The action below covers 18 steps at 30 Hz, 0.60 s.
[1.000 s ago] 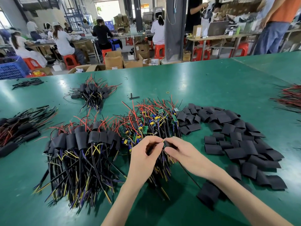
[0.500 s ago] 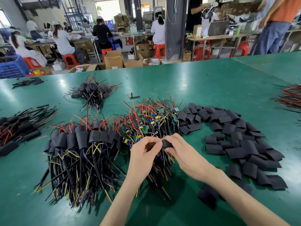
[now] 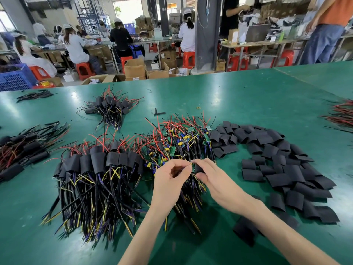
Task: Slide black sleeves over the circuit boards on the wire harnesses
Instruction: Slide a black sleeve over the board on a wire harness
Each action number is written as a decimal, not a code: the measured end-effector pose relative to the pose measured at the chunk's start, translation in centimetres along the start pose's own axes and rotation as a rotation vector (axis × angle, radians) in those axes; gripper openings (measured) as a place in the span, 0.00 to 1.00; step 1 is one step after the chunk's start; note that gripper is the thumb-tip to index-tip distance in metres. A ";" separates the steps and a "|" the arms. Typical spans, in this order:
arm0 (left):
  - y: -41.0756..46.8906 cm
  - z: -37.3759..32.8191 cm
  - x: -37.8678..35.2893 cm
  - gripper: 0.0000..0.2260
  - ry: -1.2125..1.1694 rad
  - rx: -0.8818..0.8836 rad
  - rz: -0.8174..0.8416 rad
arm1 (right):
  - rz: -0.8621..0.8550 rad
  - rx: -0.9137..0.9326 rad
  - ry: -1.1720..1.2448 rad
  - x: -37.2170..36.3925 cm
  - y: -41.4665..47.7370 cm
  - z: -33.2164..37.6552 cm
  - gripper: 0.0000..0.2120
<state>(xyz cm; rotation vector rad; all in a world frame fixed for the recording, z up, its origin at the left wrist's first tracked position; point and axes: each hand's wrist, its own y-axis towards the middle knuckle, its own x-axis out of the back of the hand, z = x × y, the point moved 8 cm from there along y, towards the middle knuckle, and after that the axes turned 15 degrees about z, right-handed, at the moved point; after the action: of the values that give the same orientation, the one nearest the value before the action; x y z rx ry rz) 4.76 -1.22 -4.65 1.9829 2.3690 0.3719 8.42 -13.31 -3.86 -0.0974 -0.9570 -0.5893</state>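
My right hand [image 3: 217,180] pinches a black sleeve [image 3: 197,168] between thumb and fingers. My left hand [image 3: 170,180] pinches the wires of one harness right at the sleeve's left mouth, where a bit of green circuit board shows. Both hands hover over the pile of bare harnesses [image 3: 181,142] with green boards and red, yellow and black wires. A pile of sleeved harnesses [image 3: 99,169] lies to the left. Loose black sleeves [image 3: 277,165] spread out on the right.
The green table [image 3: 248,104] carries more sleeved bundles at the back [image 3: 109,108] and far left [image 3: 21,148], and red wires at the right edge [image 3: 342,113]. A yellow rubber band [image 3: 199,107] lies behind the pile. People work at benches beyond the table.
The sleeve in my right hand has moved closer to my left fingers and further along the harness. Both hands stayed over the same pile.
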 end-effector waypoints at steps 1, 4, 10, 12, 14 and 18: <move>-0.1 -0.1 -0.1 0.08 0.017 -0.002 0.007 | 0.006 -0.002 0.000 -0.1 0.0 0.0 0.18; -0.2 -0.2 -0.6 0.08 0.056 -0.008 0.033 | 0.019 -0.011 -0.019 -0.2 0.0 0.1 0.20; -0.2 -0.1 -0.8 0.10 0.110 -0.016 0.039 | 0.006 0.018 -0.104 -0.5 -0.1 0.4 0.19; -0.2 -0.1 -0.8 0.10 0.115 -0.017 0.035 | -0.002 0.005 -0.111 -0.4 -0.2 0.4 0.18; -0.2 -0.2 -0.8 0.10 0.118 -0.022 0.035 | -0.003 -0.035 -0.098 -0.2 -0.1 0.0 0.16; -0.3 -0.2 -0.5 0.08 0.110 -0.014 0.026 | -0.008 -0.070 -0.067 0.1 -0.1 -0.2 0.15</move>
<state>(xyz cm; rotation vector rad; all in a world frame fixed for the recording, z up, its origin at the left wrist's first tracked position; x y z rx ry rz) 4.55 -1.76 -4.54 2.0399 2.3990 0.5103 8.53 -13.54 -3.89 -0.1767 -1.0020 -0.6305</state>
